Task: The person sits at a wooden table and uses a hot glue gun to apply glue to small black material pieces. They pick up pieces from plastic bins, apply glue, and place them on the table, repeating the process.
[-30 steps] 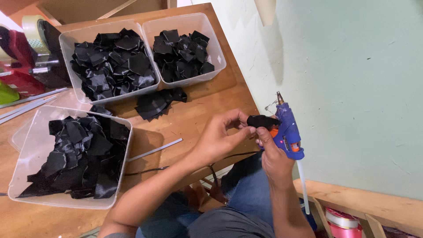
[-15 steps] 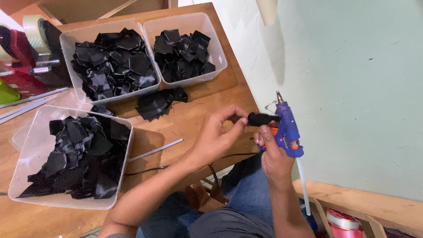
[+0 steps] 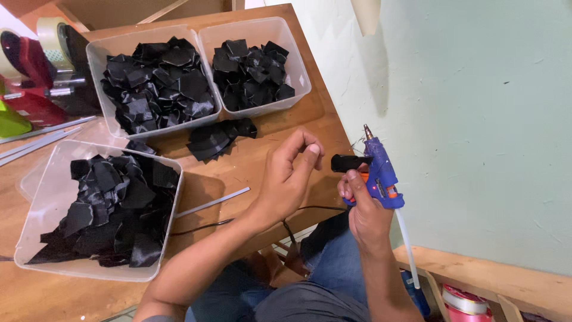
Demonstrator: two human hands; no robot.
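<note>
Right hand (image 3: 363,209) grips a blue hot-glue gun (image 3: 381,176), nozzle tilted up and away, clear glue stick trailing from the back of the gun toward the lap. Against the gun's near side, by the thumb, sits a small black folded piece (image 3: 348,162); whether the thumb pins it or it only rests there, I cannot tell. Left hand (image 3: 289,179) hangs just beside, empty, fingers curled with thumb and forefinger nearly meeting, a small gap away from the black piece.

Both hands are off the right edge of the wooden bench (image 3: 268,158), above the knees, in front of a pale green wall (image 3: 476,119).

On the bench: three clear tubs of black fabric pieces, one near left (image 3: 36,238), two at the far side (image 3: 98,59) (image 3: 298,65). A small loose stack of the same pieces (image 3: 217,136) lies between them. A spare glue stick (image 3: 213,203) lies by the near tub, and a dark cord runs across the bench edge.

Judgement: gluing stage on one black piece, glue likely just applied or about to be. Next move calls for the left fingers to take or pinch the piece while keeping clear of the hot nozzle.
</note>
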